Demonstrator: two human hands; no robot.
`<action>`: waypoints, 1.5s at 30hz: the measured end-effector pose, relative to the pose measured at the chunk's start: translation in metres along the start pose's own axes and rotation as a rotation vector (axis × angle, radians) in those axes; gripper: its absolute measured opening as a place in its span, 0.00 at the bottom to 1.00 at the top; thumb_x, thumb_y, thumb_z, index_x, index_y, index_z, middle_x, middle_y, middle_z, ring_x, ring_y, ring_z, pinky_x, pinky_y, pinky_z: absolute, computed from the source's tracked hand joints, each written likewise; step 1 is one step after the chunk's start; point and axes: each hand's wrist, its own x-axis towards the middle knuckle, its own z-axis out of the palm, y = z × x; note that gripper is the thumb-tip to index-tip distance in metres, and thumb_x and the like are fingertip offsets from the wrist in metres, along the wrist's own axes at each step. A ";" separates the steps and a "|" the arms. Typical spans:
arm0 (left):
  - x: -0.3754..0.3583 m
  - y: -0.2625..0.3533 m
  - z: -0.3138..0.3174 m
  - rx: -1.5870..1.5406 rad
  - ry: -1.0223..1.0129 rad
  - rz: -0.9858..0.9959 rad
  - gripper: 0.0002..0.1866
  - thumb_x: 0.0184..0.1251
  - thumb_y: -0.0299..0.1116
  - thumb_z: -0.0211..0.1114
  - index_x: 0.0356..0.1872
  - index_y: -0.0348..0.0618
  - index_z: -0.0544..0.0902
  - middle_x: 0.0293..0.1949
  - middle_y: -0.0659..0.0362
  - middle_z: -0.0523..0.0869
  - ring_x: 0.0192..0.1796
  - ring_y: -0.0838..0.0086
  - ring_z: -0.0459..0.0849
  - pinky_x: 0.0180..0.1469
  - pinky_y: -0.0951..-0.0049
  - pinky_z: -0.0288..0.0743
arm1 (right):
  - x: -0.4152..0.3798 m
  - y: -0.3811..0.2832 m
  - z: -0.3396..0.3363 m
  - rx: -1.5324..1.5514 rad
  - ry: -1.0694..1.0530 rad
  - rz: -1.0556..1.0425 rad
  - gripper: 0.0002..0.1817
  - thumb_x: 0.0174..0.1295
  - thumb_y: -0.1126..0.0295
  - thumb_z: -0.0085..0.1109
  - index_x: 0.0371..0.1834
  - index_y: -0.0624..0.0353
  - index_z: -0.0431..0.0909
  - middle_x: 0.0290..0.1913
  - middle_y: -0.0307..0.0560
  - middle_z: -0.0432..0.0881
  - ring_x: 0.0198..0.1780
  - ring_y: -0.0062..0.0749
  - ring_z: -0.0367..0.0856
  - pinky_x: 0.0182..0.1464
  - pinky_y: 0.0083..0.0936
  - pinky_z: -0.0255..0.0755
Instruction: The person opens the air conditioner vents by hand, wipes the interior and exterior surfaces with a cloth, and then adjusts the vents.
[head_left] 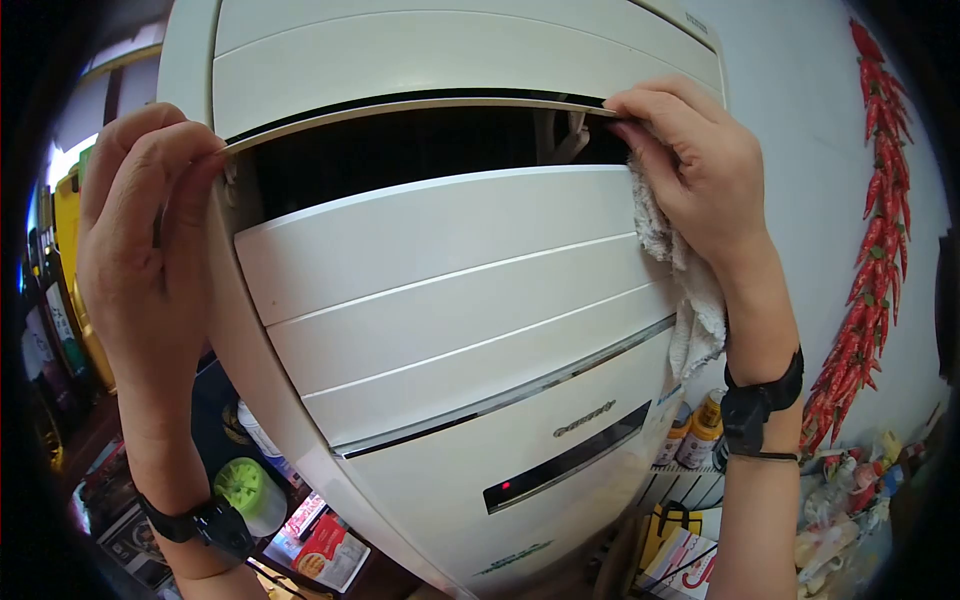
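A tall white floor-standing air conditioner (460, 260) fills the middle of the view. Across its dark air outlet (390, 155) runs a thin white louver flap (420, 104), seen nearly edge-on. My left hand (150, 220) pinches the flap's left end between thumb and fingers. At the other end, my right hand (695, 165) grips the flap the same way. A white rag (697, 310) hangs below the right palm, against the unit's side; how it is held is hidden. Inside the outlet, a small pale bracket (570, 140) shows near the right end.
Strings of red chili peppers (878, 220) hang on the right wall. Bottles (697, 435) and bags (850, 500) stand low at right. A green-topped container (248, 495) and a red box (330, 550) sit low at left, beside crowded shelves.
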 end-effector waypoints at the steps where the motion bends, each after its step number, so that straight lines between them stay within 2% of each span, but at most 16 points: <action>1: -0.001 0.000 0.000 0.008 0.006 -0.010 0.03 0.66 0.23 0.63 0.39 0.39 0.82 0.43 0.56 0.82 0.45 0.68 0.82 0.43 0.75 0.75 | 0.001 -0.001 0.000 -0.005 0.002 -0.009 0.07 0.55 0.75 0.66 0.37 0.56 0.82 0.37 0.40 0.83 0.31 0.37 0.82 0.33 0.27 0.75; 13: -0.006 -0.004 0.003 0.034 0.043 0.037 0.05 0.68 0.25 0.62 0.41 0.41 0.83 0.45 0.56 0.83 0.49 0.67 0.82 0.46 0.73 0.77 | 0.000 -0.015 0.010 -0.206 0.052 0.017 0.08 0.52 0.79 0.60 0.35 0.54 0.80 0.36 0.38 0.82 0.31 0.37 0.82 0.32 0.28 0.76; 19: -0.007 -0.003 0.004 0.035 0.042 0.005 0.05 0.68 0.25 0.61 0.42 0.42 0.83 0.46 0.56 0.83 0.49 0.67 0.82 0.47 0.73 0.78 | 0.002 -0.011 0.011 -0.184 0.048 -0.032 0.08 0.52 0.80 0.58 0.34 0.55 0.79 0.36 0.38 0.81 0.31 0.37 0.82 0.32 0.28 0.75; 25: -0.008 -0.005 0.003 0.080 0.025 0.008 0.06 0.68 0.25 0.62 0.42 0.42 0.83 0.46 0.56 0.83 0.50 0.66 0.82 0.47 0.73 0.78 | -0.003 -0.016 0.012 -0.205 0.038 -0.016 0.08 0.51 0.80 0.59 0.34 0.56 0.79 0.36 0.39 0.81 0.31 0.37 0.82 0.32 0.28 0.75; 28: -0.009 -0.004 0.001 0.080 -0.006 -0.006 0.05 0.68 0.25 0.62 0.42 0.42 0.83 0.46 0.56 0.83 0.50 0.66 0.82 0.47 0.73 0.78 | -0.007 -0.011 0.015 -0.132 0.094 -0.022 0.08 0.51 0.80 0.60 0.34 0.56 0.79 0.36 0.39 0.82 0.31 0.36 0.82 0.31 0.26 0.75; 37: -0.008 -0.004 0.002 0.060 0.013 0.028 0.06 0.66 0.22 0.62 0.41 0.40 0.83 0.45 0.56 0.82 0.49 0.65 0.82 0.47 0.71 0.77 | -0.011 -0.013 0.022 -0.221 0.173 -0.002 0.08 0.50 0.79 0.60 0.34 0.55 0.80 0.35 0.38 0.81 0.32 0.33 0.83 0.32 0.24 0.75; 45: -0.007 -0.001 0.000 0.074 0.000 0.024 0.06 0.66 0.21 0.62 0.41 0.38 0.82 0.45 0.55 0.82 0.49 0.66 0.81 0.48 0.71 0.77 | -0.016 -0.008 0.022 -0.150 0.227 -0.005 0.07 0.52 0.78 0.61 0.34 0.56 0.81 0.35 0.38 0.82 0.33 0.32 0.83 0.33 0.23 0.76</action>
